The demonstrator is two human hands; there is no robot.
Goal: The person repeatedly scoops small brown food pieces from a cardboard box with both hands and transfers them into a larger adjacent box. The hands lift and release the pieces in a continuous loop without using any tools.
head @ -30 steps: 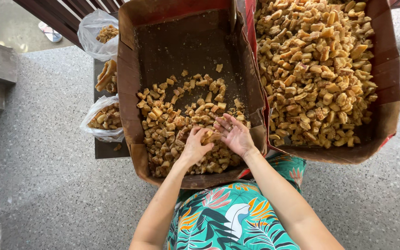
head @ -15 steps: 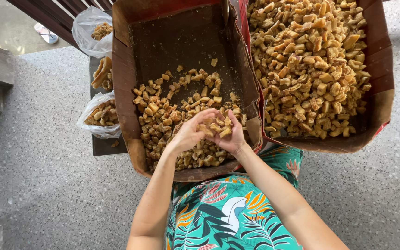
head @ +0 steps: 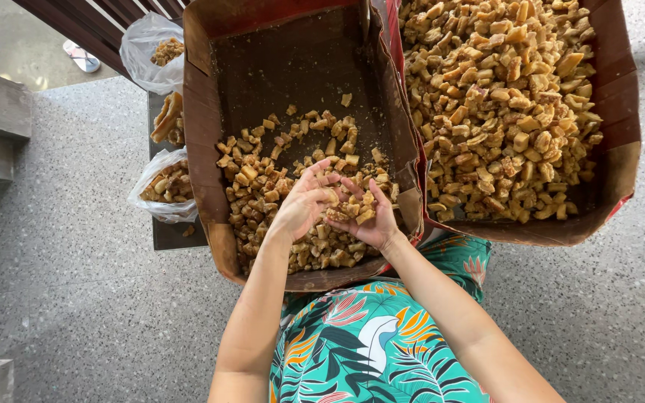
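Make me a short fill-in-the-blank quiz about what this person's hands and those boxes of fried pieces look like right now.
1. The right hand lies palm up, cupping a few fried ____.
2. The left hand hovers over the ____ cardboard box, the emptier one.
3. The right box is heaped nearly ____.
4. The clear plastic bags of pieces lie to the ____ of both boxes.

Missing words: pieces; left; full; left

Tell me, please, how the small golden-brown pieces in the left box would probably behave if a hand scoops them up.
The pieces look dry, irregular and chunky, so they would probably feel light and stiff. They lie loose, so some may spill from a cupped hand, as in the right hand. Crumbs on the box floor suggest they break easily.
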